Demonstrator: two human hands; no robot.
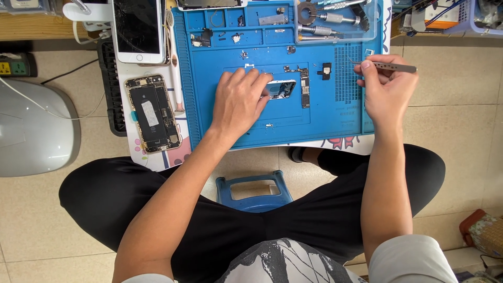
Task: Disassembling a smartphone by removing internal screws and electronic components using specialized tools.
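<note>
Phone parts lay across a blue work mat (pixel 209 131), the biggest thing on the low table. Left of the mat sat an opened phone body (pixel 152 112), with a cracked white phone (pixel 139 29) above it. The left hand (pixel 238 102) rested flat, fingers spread, touching a small shiny phone part (pixel 283 89) at mid-mat beside a narrow circuit board (pixel 304 88). The right hand (pixel 385 89) pinched metal tweezers (pixel 390 66) over the mat's right edge.

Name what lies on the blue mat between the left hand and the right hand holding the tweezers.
In the head view, a narrow circuit board and a small black part lie between the left hand and the right hand with its tweezers.
</note>
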